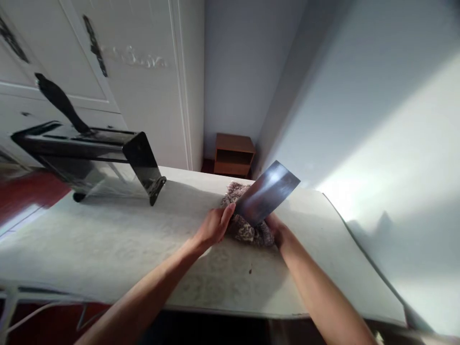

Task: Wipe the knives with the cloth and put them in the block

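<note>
A wide, shiny metal blade, rectangular like a cleaver's, tilts up over the table. At its lower left end is my left hand, closed, the thumb lying along the blade's near corner. Any handle is hidden. Under and around the blade bunches a shaggy brown and white cloth. My right hand grips the right side of this cloth beneath the blade; most of its fingers are out of sight.
To the left stands a black knife block with clear sides and one black handle rising from it. The white-covered table meets a pale wall on the right. Behind are white cupboards and a low brown cabinet. A small dark speck lies near the front edge.
</note>
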Demonstrator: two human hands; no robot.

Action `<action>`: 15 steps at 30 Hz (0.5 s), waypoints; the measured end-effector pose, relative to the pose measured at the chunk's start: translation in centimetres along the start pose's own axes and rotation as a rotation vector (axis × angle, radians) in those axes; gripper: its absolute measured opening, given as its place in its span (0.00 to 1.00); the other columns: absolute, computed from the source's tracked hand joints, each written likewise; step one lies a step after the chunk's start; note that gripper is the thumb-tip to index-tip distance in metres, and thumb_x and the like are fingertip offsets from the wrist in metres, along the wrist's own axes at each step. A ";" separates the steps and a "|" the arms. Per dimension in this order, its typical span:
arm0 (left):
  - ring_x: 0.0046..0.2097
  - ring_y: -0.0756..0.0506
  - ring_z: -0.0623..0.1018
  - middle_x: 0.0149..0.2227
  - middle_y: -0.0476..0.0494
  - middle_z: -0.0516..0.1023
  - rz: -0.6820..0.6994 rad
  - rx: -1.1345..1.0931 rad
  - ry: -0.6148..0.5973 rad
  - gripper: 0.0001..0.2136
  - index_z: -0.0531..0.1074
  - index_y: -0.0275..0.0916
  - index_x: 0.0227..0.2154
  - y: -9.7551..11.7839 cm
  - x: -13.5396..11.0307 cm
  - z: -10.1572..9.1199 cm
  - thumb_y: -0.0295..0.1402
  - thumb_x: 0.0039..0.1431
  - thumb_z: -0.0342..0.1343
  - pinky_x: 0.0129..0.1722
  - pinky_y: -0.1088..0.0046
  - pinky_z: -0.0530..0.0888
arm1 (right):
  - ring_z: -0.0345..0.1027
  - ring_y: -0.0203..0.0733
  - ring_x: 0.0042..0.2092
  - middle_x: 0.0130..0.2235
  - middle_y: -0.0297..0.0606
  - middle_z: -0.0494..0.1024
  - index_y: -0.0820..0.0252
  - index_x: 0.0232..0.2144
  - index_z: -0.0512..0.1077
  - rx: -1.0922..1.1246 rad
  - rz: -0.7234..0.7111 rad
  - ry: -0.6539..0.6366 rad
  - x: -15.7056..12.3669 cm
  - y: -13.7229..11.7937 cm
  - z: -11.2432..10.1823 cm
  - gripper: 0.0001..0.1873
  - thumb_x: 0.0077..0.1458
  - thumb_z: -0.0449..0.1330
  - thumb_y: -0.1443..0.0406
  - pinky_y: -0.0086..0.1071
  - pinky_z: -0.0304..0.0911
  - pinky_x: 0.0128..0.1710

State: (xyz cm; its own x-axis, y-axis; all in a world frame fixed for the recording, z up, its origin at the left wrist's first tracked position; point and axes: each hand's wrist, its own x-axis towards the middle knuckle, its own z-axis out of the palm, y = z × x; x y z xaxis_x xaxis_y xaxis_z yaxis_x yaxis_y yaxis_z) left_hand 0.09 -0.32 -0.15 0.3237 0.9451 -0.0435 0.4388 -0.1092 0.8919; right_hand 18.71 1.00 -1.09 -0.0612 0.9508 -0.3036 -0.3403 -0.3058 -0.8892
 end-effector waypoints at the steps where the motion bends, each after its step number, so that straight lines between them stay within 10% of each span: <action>1: 0.16 0.49 0.69 0.08 0.48 0.61 0.015 0.014 0.018 0.33 0.57 0.42 0.08 0.0 0.0 0.0 0.54 0.64 0.31 0.25 0.76 0.66 | 0.76 0.52 0.38 0.29 0.38 0.83 0.58 0.28 0.77 0.015 0.055 -0.021 0.0 0.0 0.0 0.10 0.39 0.67 0.61 0.41 0.71 0.41; 5: 0.19 0.48 0.70 0.10 0.48 0.63 0.070 0.082 0.066 0.31 0.60 0.42 0.12 0.0 -0.1 -0.1 0.52 0.65 0.31 0.25 0.75 0.64 | 0.76 0.50 0.39 0.29 0.37 0.82 0.58 0.31 0.77 0.107 0.278 -0.120 0.3 0.1 -0.4 0.10 0.45 0.64 0.60 0.40 0.72 0.41; 15: 0.24 0.46 0.72 0.17 0.45 0.70 0.167 0.169 0.113 0.28 0.66 0.39 0.19 0.1 -0.1 0.2 0.49 0.67 0.32 0.27 0.73 0.61 | 0.77 0.51 0.41 0.31 0.39 0.83 0.59 0.36 0.76 0.098 0.330 -0.176 0.2 -0.2 -0.2 0.11 0.48 0.62 0.62 0.43 0.71 0.44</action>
State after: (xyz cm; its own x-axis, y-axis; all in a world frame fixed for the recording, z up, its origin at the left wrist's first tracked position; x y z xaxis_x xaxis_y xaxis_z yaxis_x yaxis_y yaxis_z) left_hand 0.27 -0.46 -0.11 0.3118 0.9371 0.1572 0.5241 -0.3076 0.7942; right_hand 18.91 1.21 -1.05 -0.3392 0.7985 -0.4973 -0.3627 -0.5988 -0.7140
